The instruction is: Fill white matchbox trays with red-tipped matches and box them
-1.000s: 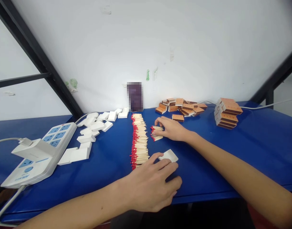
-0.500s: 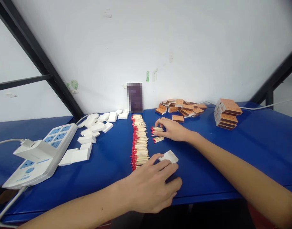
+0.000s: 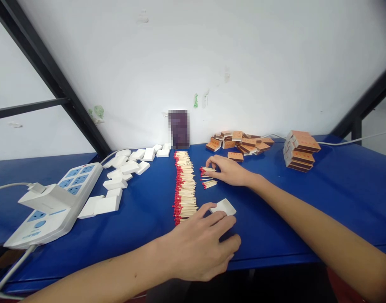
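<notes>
A long row of red-tipped matches runs down the middle of the blue table. My right hand rests beside it, fingers curled over a small bundle of matches; a few more loose matches lie just below. Nearer me, my left hand lies on the table with its fingers holding a white inner matchbox tray in place.
White inner trays are scattered left of the matches. A white and blue power strip with a plugged adapter sits far left. Orange matchbox sleeves lie at the back, with a stack of them to the right. The wall is close behind.
My right hand has drawn its bundle slightly up and away, leaving a few matches lying apart below it. My left hand and the tray have stayed put.
</notes>
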Motion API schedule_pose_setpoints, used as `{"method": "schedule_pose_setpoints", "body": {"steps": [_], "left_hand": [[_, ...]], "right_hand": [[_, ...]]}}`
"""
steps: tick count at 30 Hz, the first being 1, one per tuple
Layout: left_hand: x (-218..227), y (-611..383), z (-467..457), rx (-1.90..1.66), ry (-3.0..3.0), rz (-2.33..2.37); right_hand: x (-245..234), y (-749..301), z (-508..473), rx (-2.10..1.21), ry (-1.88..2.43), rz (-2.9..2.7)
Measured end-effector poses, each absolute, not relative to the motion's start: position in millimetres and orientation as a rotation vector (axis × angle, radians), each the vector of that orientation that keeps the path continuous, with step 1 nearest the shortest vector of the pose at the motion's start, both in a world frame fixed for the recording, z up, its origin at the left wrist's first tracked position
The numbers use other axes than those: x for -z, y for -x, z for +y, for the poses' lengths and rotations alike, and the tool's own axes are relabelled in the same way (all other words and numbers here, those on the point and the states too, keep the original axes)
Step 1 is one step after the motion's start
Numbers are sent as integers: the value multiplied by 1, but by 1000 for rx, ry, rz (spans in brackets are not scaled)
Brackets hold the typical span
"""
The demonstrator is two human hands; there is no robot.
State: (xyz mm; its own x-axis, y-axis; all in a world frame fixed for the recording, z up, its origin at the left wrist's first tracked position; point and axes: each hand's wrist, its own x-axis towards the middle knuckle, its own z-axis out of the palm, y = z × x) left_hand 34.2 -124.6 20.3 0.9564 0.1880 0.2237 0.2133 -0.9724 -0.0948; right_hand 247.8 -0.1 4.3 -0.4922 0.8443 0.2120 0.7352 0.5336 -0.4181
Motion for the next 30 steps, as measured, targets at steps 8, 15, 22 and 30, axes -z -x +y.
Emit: {"method": "schedule_pose_setpoints", "body": {"steps": [8,15,22,30], "left_hand": [[-19,-34,-124,302,2996,-308],[-20,-35,-124,310,3004,-305],[-19,-35,-124,298,3008,-310],[-19,-34,-124,302,2992,-311]], "right_hand": [[-3,-248,1,-388,1288,-2392],[-4,-248,1,-407,1283,-2383],[-7,-249,1,-464,1288,-2380],[-6,-250,1,-487,1252,-2367]]}}
